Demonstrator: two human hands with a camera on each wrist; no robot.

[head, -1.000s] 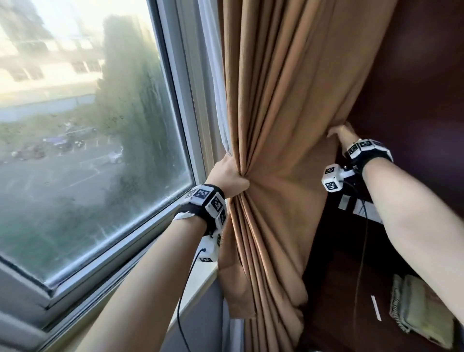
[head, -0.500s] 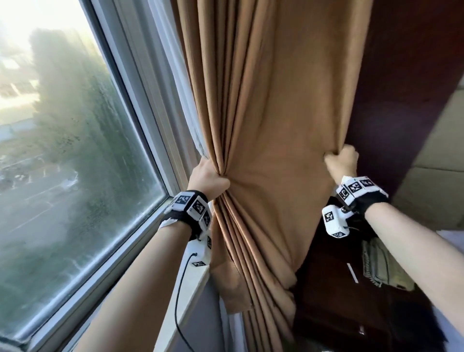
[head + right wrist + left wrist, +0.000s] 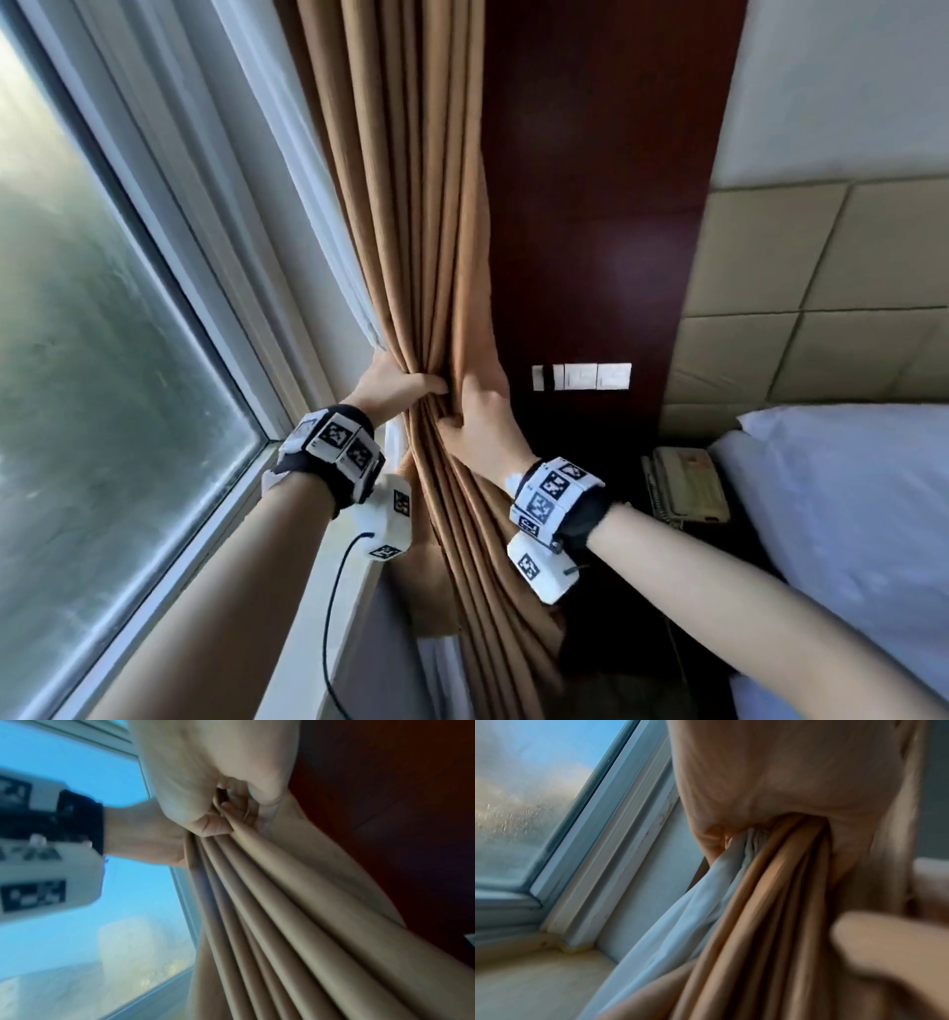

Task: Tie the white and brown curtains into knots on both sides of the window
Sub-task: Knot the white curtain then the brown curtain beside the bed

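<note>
The brown curtain hangs in tight folds beside the window, gathered into one bunch at waist height. The white curtain hangs just behind it, against the frame. My left hand grips the bunch from the window side; the left wrist view shows white curtain and brown curtain squeezed together in its grasp. My right hand holds the same bunch from the room side, thumb in front, fingers wrapped round the brown folds. Both hands touch each other.
The window and its sill lie to the left. A dark wood panel with a switch plate stands behind the curtains. A telephone on a nightstand and a white bed are at right.
My right hand has swept the brown curtain's outer edge leftward and joined my left hand at the bunch. The spread fabric has drawn into narrow folds. My view has turned right.
</note>
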